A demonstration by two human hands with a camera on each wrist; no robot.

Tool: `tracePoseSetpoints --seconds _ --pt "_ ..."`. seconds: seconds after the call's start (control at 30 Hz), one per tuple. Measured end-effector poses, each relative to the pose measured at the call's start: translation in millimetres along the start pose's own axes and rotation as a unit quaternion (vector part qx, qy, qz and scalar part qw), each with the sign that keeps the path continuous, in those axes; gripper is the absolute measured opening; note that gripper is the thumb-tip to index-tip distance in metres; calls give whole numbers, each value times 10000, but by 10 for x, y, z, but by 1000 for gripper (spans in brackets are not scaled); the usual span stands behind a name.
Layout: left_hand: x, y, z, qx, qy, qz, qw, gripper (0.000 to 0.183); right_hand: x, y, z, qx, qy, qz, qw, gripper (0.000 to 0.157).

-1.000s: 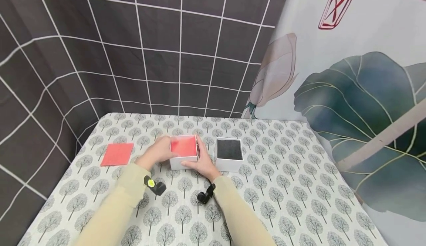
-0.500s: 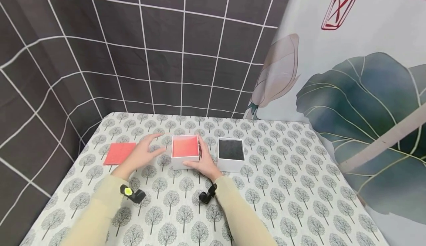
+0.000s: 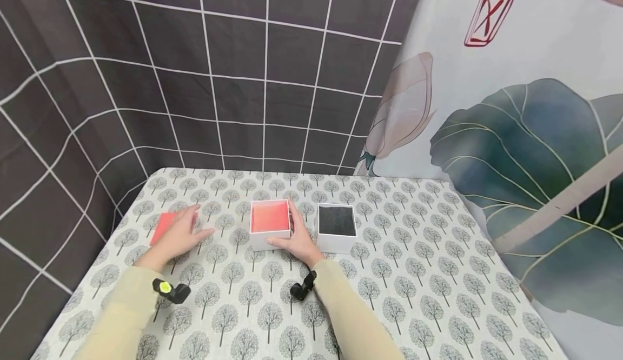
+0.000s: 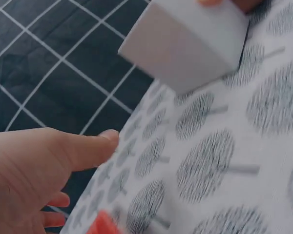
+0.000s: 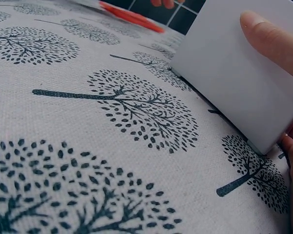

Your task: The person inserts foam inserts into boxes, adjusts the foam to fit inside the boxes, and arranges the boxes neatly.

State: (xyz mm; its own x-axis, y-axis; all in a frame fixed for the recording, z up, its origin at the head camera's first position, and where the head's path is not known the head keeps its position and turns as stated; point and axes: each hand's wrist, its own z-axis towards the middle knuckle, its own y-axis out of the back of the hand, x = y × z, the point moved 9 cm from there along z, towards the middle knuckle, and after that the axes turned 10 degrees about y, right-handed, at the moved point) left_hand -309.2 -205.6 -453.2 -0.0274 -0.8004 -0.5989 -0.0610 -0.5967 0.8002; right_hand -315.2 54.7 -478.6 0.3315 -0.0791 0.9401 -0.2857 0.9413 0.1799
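Observation:
Over the flat red square [image 3: 161,225] at the table's left, my left hand [image 3: 173,237] hovers with its thumb spread apart and its fingers extended. The hand hides much of the square, and I cannot tell whether it touches it. A white open-topped box [image 3: 259,241] stands at the middle, with a red sheet-like piece [image 3: 270,217] inside. My right hand [image 3: 300,242] grips this box at its right side, thumb on the front wall and fingers along the side. In the right wrist view, the thumb [image 5: 271,39] presses on the white wall.
A second white box [image 3: 336,244] with a black piece [image 3: 337,220] inside stands right of the gripped one. The table is covered by a tree-print cloth [image 3: 272,306]. A dark checked curtain [image 3: 233,95] hangs behind it, and a leaf-patterned curtain [image 3: 516,144] hangs at the right.
My left hand has let go of the box's left side and moved left to the red square. The right hand keeps its grip on the box, which has stayed in place.

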Motion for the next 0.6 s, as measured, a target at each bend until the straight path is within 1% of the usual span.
tracePoseSetpoints --seconds 0.07,0.17,0.23,0.33,0.4,0.47,0.6 --pt "93 16 -2 129 147 250 9995 92 -9 5 -4 -12 -9 -20 10000 113" --pt "253 44 4 302 285 390 9984 103 -23 7 -4 -17 4 -19 10000 113" --pt "366 58 13 431 319 327 9980 107 -29 6 -4 -11 7 4 10000 113" --pt "493 70 26 650 333 108 9973 105 -35 3 -6 -7 10 47 10000 113" --pt "542 63 32 790 344 13 9963 104 -31 1 -7 0 22 80 10000 113" --pt "559 56 32 894 358 -65 9953 103 -25 -1 -8 4 46 81 10000 113" --pt "575 39 26 1005 289 9 9945 99 -38 -12 -7 4 77 162 9998 113"
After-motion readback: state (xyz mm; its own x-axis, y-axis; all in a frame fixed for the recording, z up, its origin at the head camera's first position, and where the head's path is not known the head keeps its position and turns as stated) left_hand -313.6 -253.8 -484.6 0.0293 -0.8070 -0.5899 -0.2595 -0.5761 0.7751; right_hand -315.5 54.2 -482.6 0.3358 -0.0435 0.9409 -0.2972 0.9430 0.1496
